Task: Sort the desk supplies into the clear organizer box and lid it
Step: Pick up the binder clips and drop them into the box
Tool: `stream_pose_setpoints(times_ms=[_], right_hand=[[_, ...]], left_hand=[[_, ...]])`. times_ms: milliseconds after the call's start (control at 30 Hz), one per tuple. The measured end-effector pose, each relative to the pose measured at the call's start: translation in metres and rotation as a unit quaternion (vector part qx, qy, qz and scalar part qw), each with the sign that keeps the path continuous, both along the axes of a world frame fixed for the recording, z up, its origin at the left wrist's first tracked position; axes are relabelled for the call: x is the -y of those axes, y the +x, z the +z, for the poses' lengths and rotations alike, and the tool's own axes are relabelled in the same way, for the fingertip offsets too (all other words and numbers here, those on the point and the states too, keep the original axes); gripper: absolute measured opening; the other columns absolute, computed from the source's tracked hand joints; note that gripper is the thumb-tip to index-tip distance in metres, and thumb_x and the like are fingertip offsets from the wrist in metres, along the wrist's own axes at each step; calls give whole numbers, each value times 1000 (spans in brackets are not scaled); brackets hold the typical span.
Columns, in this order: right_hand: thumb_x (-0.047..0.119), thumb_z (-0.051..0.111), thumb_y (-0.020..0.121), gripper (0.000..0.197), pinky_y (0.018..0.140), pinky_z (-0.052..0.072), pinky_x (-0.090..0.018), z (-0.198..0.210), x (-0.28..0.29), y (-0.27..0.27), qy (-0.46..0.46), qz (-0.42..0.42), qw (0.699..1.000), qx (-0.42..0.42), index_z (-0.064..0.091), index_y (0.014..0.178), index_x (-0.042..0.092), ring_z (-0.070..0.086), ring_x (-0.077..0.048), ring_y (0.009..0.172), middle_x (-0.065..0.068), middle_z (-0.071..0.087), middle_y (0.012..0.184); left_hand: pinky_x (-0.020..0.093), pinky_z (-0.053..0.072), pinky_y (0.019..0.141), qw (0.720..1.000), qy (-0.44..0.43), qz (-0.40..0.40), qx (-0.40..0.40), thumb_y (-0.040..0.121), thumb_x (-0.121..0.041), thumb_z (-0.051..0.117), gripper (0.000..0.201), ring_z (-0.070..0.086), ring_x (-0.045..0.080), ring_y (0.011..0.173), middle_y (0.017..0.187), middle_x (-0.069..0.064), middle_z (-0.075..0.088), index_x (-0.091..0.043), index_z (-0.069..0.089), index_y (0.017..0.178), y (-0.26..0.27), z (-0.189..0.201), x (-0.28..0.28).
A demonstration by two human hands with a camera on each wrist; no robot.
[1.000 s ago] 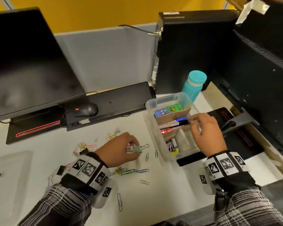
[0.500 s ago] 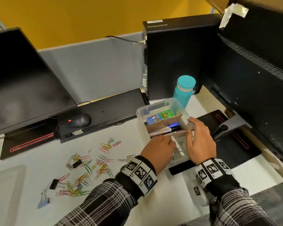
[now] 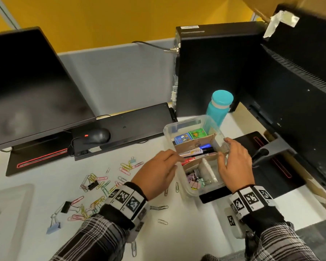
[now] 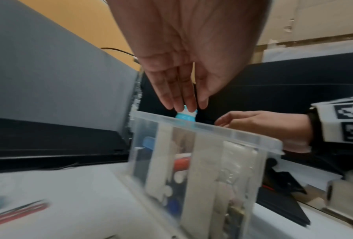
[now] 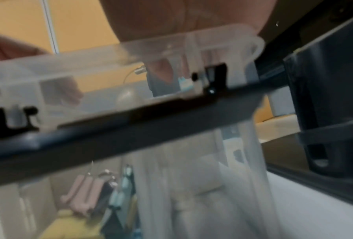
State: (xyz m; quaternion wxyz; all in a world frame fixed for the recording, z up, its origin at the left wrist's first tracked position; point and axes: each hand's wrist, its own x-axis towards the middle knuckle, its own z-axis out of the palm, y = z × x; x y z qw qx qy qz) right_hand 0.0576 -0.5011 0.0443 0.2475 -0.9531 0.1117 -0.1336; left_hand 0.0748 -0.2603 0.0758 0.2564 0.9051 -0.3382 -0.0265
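The clear organizer box [image 3: 191, 191] stands on the white desk, split by cardboard dividers. Small blue and green boxes [image 3: 190, 136] fill its back part and markers [image 3: 196, 152] its middle. Binder clips [image 3: 194, 182] lie in the front left part. My left hand [image 3: 174, 157] hovers at the box's left rim with straight fingers [image 4: 183, 106], holding nothing. My right hand [image 3: 223, 149] holds the right wall, thumb inside. Loose paper clips [image 3: 102, 183] and binder clips [image 3: 53, 228] lie scattered to the left. The clear lid [image 3: 8, 204] rests at the far left.
A teal bottle [image 3: 217, 108] stands right behind the box, beside a black computer tower [image 3: 215, 68]. A black mouse [image 3: 97, 136] and keyboard [image 3: 130, 127] lie behind the clips. Monitors flank both sides, and a monitor base [image 3: 262, 166] sits under the box's right edge.
My left hand left the clip pile carrying a green binder clip, reached over the box's front compartment and now sits empty at the left rim. My right hand moved from the markers to the right wall.
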Motion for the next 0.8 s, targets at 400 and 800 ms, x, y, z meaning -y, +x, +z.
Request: stream_pose_setpoints(times_ms=[400,800], right_hand=[[28,43,88,39,108,24,-25,23,-126,-5,74,201,974,71,48,124,17,38,-17,125,-2,49,132],[24,42,93,24,76,48,-29,-45,-289,-19,13,457,888,-49,60,106,15,52,-18,100,0,58,106]], left_hand=[[32,49,89,957,-34,280,-68,93,-14,52,23,55,11,100,109,-6,57,-26,59,111,-27,-41,-213],[28,44,91,927,58,301,-217,71,-38,78,49,50,9,103,111,-12,51,-35,52,113,-83,-80,-328]])
